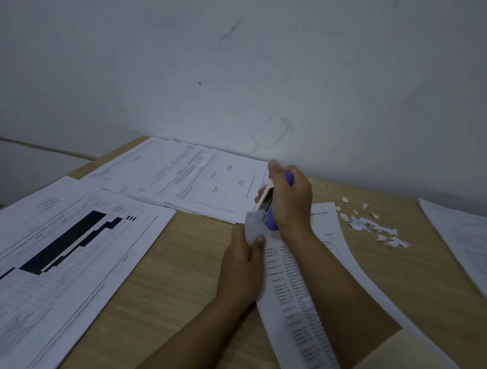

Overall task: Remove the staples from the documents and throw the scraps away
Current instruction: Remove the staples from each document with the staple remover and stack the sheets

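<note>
Mid-task. Left hand [242, 261] pinches the top corner of a document [293, 302], which curls up off the table [186, 268] near its middle. Right hand [289, 200] is wrapped tight round a purple-white tool [267, 200], likely the staple remover, with its tip at that corner. The staple itself is too small to see. Scraps [372, 226] lie loose toward the far right corner, not binned. Stack [195, 176] along the far edge and sheets [51, 249] at the left edge are fanned, so probably done. Pile [474, 245] at the right edge is probably waiting. Left: this staple, that pile, scrap disposal.
</note>
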